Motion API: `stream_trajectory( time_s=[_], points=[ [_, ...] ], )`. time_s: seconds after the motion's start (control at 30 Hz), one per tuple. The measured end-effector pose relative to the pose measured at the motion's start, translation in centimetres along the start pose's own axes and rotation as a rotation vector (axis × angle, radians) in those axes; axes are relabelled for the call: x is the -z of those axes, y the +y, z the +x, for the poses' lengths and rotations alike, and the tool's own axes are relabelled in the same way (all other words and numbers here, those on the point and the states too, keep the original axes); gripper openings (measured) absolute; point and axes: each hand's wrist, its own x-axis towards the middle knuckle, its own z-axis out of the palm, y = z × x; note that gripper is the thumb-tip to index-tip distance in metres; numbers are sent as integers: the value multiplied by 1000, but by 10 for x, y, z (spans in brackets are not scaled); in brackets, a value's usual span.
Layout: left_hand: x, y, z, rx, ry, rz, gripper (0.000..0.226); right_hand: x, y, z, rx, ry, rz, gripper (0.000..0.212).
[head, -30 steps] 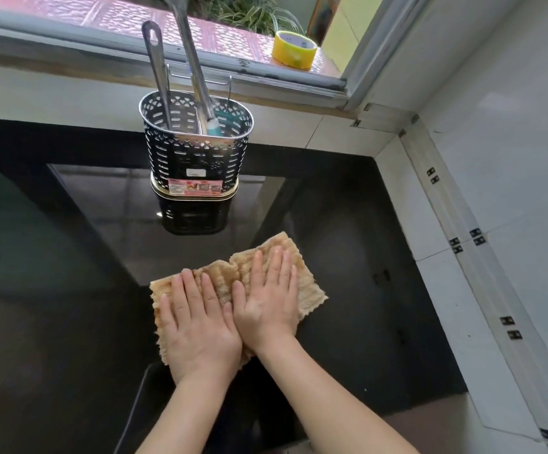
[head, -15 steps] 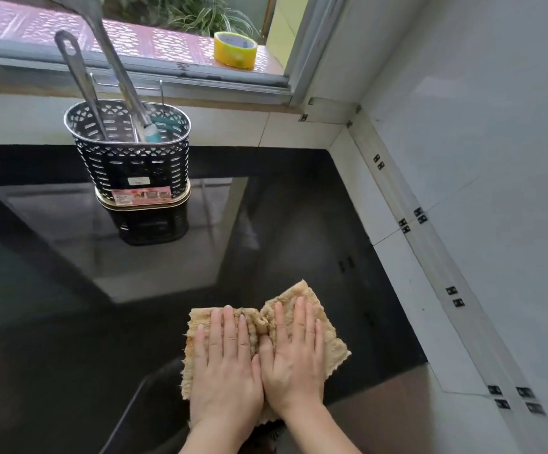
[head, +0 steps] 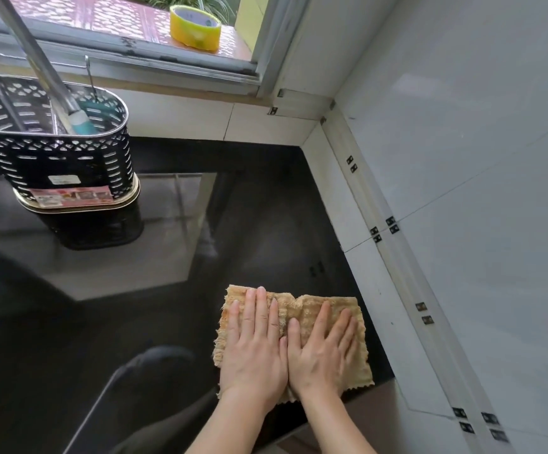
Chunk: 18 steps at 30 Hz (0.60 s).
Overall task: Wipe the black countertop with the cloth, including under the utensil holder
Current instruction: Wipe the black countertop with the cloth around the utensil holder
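Cloth (head: 302,311) is pressed flat on the black countertop (head: 266,224), well apart from the utensil holder (head: 63,165), by the left hand (head: 253,352) and right hand (head: 323,352), fingers straight. Both palms should be kept flat. The spot under the holder is not yet wiped.

The person's bare left hand (head: 253,348) lies flat, palm down, fingers straight and close together, pointing away from the body. The bare right hand (head: 322,353) lies flat beside it in the same way, its fingers slightly fanned toward the right and its thumb edge touching the left hand's thumb edge. Both bare forearms rise from the bottom of the view, the left one from lower left, the right one from lower right, meeting at the wrists.
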Motion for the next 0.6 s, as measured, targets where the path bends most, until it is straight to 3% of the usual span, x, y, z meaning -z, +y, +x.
stream_trajectory(
  time_s=[0.47,0.6],
  points=[
    [23,-10,116,166,-33,-64,64,6,-55,126,202,0,-55,80],
    [47,-23,160,227,-110,-25,63,9,-90,172,265,12,-33,80]
  ],
)
